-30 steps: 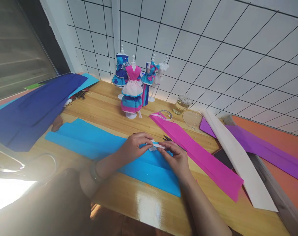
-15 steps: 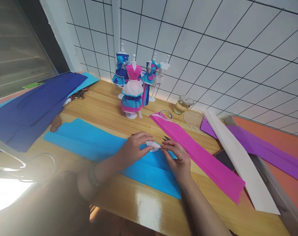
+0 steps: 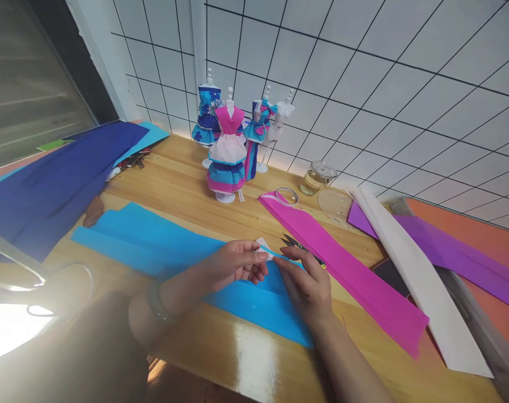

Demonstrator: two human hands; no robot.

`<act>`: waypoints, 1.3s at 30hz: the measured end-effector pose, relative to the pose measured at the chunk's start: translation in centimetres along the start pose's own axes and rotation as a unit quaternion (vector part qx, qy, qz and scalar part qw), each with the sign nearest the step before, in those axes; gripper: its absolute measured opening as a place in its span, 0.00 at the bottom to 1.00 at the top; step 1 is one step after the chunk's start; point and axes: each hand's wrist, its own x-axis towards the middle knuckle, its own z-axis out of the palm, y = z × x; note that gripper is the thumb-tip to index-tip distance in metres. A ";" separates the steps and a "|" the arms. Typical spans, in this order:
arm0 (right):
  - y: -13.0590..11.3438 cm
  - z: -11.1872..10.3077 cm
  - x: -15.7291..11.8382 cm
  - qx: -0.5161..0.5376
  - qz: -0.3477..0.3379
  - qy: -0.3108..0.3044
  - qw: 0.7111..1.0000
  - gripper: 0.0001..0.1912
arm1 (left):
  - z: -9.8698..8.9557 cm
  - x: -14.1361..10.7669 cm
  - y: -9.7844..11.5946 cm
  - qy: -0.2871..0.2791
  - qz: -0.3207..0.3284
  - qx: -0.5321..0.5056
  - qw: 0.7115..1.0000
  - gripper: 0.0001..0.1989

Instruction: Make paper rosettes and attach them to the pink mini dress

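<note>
Both hands have drifted slightly toward the table's near edge since a second ago. The left hand [image 3: 236, 262] and right hand [image 3: 308, 282] pinch a small folded white paper strip [image 3: 264, 247] between fingertips, its long axis slanting from upper left to lower right, above the bright blue crepe paper sheet [image 3: 162, 246] on the wooden table [image 3: 183, 187].

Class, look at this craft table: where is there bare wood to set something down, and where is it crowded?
Bare wood lies between the light blue sheet and the paper dresses, and along the near edge. Crowded: around both hands and right of the magenta strip.
</note>
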 end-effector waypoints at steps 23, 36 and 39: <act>-1.2 0.5 1.2 0.149 0.115 -0.026 0.982 0.13 | -0.1 0.4 -0.4 0.075 0.031 0.012 0.997 0.08; -1.7 0.9 1.6 0.375 0.333 -0.048 0.864 0.07 | 0.1 0.5 -0.7 0.114 0.083 0.121 0.983 0.07; -1.7 0.9 1.7 0.387 0.349 -0.046 0.852 0.08 | 0.2 0.5 -0.6 0.118 0.093 0.136 0.979 0.06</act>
